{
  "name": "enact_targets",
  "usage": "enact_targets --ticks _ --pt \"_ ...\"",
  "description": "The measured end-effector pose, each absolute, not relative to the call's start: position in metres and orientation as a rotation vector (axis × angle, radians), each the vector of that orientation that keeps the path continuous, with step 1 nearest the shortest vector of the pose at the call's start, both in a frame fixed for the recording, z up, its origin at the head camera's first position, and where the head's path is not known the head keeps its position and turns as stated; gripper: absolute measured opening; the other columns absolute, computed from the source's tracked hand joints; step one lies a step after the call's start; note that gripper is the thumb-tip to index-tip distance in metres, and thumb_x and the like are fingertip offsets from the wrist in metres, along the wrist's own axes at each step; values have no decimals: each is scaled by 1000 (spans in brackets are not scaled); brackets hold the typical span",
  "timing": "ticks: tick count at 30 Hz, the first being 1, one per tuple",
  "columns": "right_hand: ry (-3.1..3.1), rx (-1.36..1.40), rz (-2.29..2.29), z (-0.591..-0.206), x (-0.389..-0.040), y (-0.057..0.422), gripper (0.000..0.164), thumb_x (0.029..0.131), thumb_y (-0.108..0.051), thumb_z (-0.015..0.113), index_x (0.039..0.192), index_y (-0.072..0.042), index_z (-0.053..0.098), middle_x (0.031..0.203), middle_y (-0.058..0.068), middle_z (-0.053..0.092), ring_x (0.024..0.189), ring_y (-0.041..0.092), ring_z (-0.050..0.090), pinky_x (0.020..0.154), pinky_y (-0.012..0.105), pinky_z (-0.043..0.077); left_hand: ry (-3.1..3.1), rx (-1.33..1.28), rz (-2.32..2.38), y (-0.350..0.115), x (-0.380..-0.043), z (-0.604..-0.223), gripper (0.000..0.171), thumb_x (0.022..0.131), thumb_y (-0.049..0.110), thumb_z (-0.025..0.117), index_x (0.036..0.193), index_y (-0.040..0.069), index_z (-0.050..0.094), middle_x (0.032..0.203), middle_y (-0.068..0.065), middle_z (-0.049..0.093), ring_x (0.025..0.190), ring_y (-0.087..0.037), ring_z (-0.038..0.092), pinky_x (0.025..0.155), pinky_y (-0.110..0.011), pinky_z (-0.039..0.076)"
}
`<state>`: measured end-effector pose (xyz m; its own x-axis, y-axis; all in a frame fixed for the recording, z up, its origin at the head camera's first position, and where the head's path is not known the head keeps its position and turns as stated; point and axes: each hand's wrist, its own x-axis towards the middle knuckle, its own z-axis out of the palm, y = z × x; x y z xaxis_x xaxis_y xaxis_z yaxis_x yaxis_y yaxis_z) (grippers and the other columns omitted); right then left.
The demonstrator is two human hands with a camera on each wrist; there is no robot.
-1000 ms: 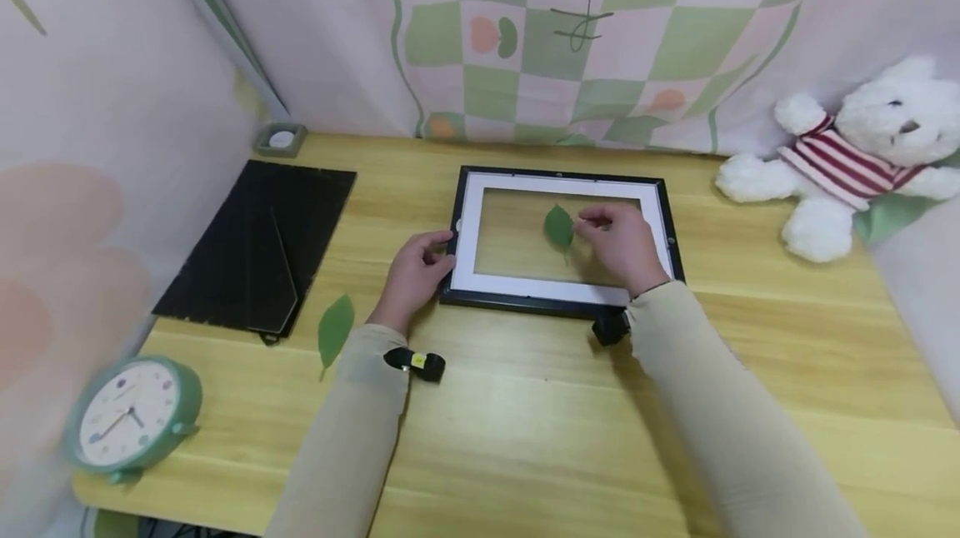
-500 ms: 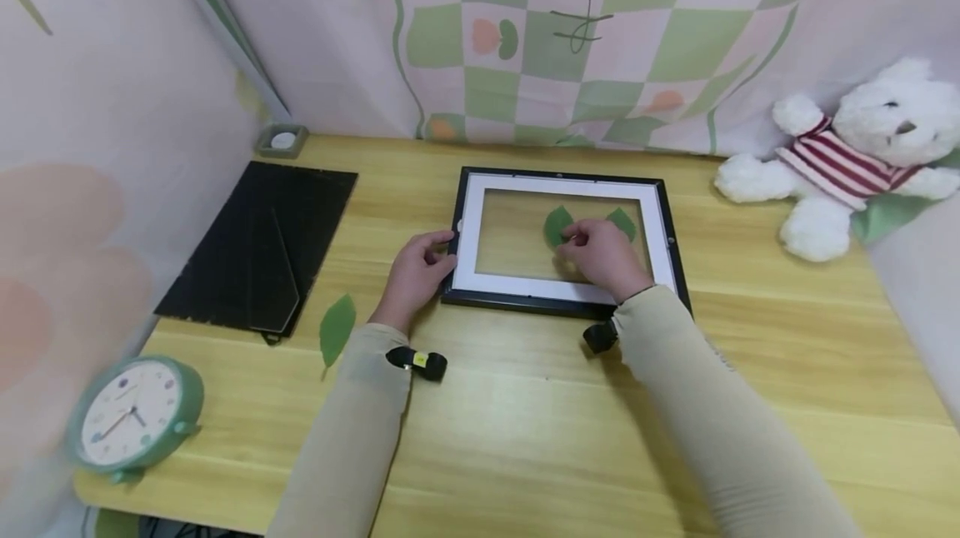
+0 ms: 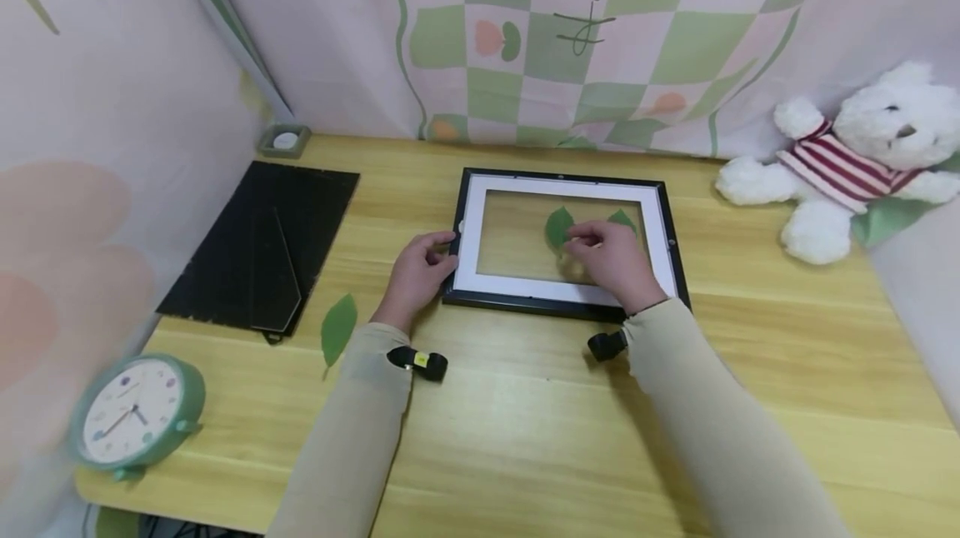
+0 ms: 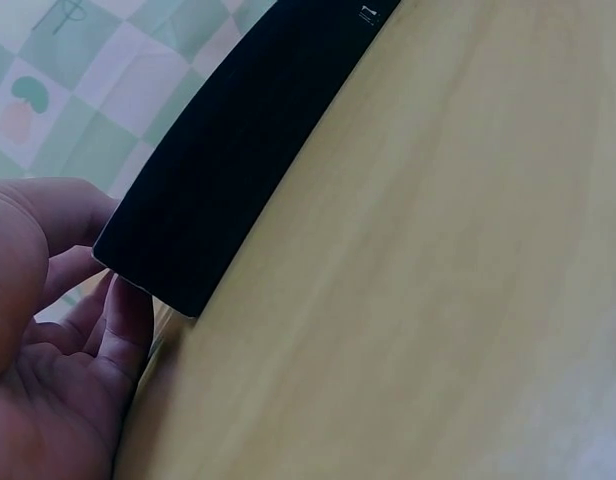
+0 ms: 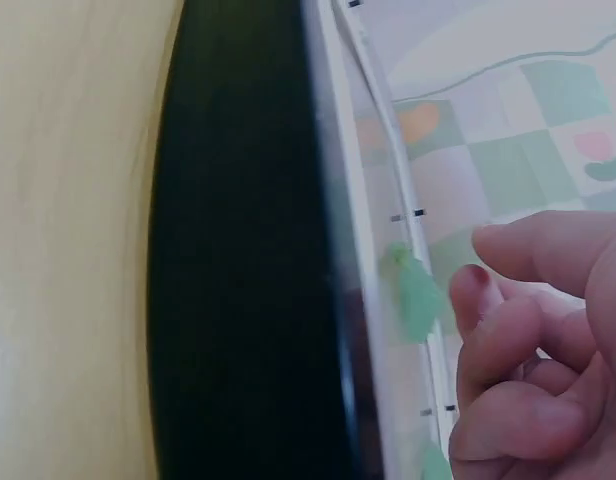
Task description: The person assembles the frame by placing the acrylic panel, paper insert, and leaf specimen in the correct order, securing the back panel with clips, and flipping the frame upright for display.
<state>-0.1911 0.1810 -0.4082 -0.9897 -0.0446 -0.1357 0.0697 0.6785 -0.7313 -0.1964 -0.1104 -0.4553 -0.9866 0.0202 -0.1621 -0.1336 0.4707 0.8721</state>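
Note:
A black picture frame with a white mat lies on the wooden table. At its left side, my left hand grips the edge; the left wrist view shows the frame's corner between the finger and thumb. Inside the mat's window lie two green leaves, the middle leaf and the right leaf, the latter partly covered by my right hand. The right fingertips hover right at the middle leaf's edge, loosely bent and slightly apart in the right wrist view, with nothing seen between them.
Another green leaf lies beside the left sleeve. A black backing board with a stand rests at the left, behind a green clock. A small box stands at the back, and a white teddy bear sits back right.
My right hand has moved left over the frame to the middle leaf, then slightly back right, uncovering the right leaf in part. My left hand stays on the frame's edge.

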Motion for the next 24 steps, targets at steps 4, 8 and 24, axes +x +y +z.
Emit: enact_targets --ticks 4,8,24 --pt "2840 25 -1274 -404 -178 190 33 99 -26 63 124 -4 68 109 13 66 98 26 58 74 34 47 2571 -103 1532 -110 -197 -456 39 96 18 69 134 21 64 119 -2 57 101 -21 57 84 -38 50" --pt "2904 28 -1398 -400 -166 203 34 98 -26 66 122 -2 68 110 13 68 95 20 59 77 24 48 2577 -107 1523 -110 -197 -457 39 96 19 69 134 22 63 119 -1 57 102 -20 57 84 -38 50" --pt "2465 220 -2265 -438 -147 288 51 95 -5 67 144 -3 51 152 5 48 140 13 39 112 21 32 2582 -136 1498 -108 -195 -455 40 96 21 69 136 24 62 118 0 58 104 -20 56 86 -38 50"
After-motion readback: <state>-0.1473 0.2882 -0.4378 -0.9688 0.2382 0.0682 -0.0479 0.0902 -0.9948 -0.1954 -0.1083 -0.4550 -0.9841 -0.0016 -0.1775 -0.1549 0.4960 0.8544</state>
